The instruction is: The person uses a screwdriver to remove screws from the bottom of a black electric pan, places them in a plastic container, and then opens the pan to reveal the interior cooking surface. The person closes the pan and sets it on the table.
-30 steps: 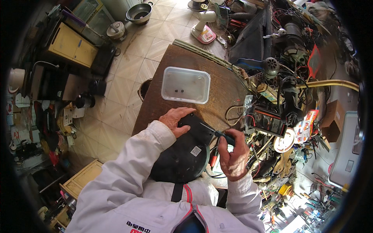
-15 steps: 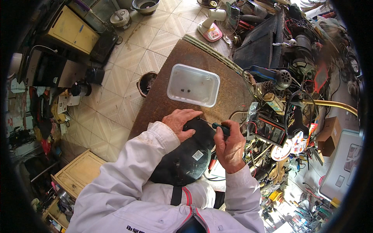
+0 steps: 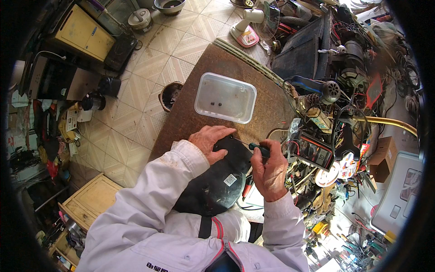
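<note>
My left hand [image 3: 208,143] grips the far edge of a black plastic appliance base [image 3: 201,192], which rests on my lap and against the rusty table [image 3: 176,124]. Its thumb and fingers are bent over the part, the index finger stretched along the top. In my right hand [image 3: 272,170] is a dark green screwdriver [image 3: 256,147], its thin shaft pointing left toward the upper corner of the base; the tip's exact contact is too small to tell. Beyond both hands sits a clear plastic container [image 3: 225,88] with a few small dark pieces inside. A square label [image 3: 230,179] is on the base.
At right are piled cables, a multimeter [image 3: 312,152], a cardboard box [image 3: 383,158] and scattered tools. A desk fan [image 3: 253,29] stands on the tiled floor at the back, near pots. A basket [image 3: 170,95] is beside the table; yellow cabinets [image 3: 84,34] stand left.
My right hand and screwdriver have moved slightly up and left relative to the table, mostly in the first half second. The view has shifted a little; my left hand stays on the base.
</note>
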Demonstrator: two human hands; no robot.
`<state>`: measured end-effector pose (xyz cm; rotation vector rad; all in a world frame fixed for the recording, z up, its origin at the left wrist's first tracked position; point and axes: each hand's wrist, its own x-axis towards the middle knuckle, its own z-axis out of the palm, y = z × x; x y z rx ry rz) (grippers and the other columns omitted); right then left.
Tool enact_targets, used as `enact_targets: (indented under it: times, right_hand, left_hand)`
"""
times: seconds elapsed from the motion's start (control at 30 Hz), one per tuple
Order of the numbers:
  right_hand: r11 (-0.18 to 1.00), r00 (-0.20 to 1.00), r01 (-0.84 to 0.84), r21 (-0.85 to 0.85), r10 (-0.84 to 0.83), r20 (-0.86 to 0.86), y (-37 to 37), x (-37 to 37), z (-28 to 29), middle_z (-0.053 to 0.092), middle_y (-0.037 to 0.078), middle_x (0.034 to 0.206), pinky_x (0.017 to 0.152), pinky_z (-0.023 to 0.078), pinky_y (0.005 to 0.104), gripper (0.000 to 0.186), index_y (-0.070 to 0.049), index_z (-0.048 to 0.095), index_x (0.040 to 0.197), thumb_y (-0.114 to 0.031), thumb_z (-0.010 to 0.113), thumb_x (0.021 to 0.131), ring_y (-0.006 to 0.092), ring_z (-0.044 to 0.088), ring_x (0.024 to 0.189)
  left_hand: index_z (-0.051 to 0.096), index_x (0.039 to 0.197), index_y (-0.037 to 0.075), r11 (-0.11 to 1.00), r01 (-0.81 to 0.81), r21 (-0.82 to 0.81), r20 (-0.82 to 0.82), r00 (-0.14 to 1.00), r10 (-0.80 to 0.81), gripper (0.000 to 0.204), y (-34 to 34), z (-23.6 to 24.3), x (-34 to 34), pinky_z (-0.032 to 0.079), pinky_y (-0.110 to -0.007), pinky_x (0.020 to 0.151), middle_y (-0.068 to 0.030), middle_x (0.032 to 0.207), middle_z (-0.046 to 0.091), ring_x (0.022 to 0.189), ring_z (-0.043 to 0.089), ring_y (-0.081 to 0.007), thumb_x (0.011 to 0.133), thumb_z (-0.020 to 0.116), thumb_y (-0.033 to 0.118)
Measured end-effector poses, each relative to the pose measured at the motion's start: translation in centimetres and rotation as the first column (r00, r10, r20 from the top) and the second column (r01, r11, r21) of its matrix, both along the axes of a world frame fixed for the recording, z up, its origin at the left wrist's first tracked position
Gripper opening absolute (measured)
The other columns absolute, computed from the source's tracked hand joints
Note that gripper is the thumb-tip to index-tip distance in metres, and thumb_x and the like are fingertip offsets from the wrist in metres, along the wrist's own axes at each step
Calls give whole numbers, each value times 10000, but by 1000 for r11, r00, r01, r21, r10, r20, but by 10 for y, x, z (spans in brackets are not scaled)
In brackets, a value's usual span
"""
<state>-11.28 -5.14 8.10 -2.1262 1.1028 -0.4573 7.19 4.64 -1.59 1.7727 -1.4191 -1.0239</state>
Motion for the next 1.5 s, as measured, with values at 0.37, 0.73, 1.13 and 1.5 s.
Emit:
enact_targets:
  times: [0.37, 0.73, 1.13, 1.5]
  right_hand:
    - [1000, 1000, -20, -16, 20, 7, -1, 3, 4, 669, 192, 831, 622, 546, 383, 225, 6, 570, 1111, -87, 684, 941, 286, 687, 676]
    - [999, 999, -41, -12, 41, -2, 0, 5, 9, 669, 199, 892, 620, 563, 383, 231, 12, 583, 1106, -64, 700, 922, 315, 713, 703]
    - [986, 993, -117, -121, 117, -5, -1, 7, 3, 652, 209, 889, 613, 560, 405, 247, 23, 584, 1104, -36, 709, 899, 354, 694, 699]
    - [993, 996, -86, -77, 83, -36, -2, 11, 8, 673, 218, 902, 630, 567, 404, 238, 22, 607, 1091, -53, 719, 895, 358, 710, 727]
  left_hand:
    - [531, 1477, 182, 1000, 8, 12, 5, 1000, -8, 725, 0, 4, 1, 459, -453, 1109, -130, 1415, 589, 1288, 549, -351, 789, 756, 228]
    - [536, 1478, 196, 1000, -3, -8, -22, 1000, 3, 730, 0, 3, 1, 488, -440, 1075, -124, 1400, 598, 1224, 581, -331, 787, 772, 191]
    - [532, 1482, 198, 1000, 5, 0, -11, 1000, -5, 738, 0, 0, 1, 475, -440, 1097, -121, 1418, 589, 1272, 562, -334, 787, 780, 194]
    - [534, 1477, 193, 1000, 1, 9, -25, 1000, -1, 724, 0, 3, 1, 468, -448, 1103, -129, 1417, 588, 1273, 559, -340, 793, 773, 188]
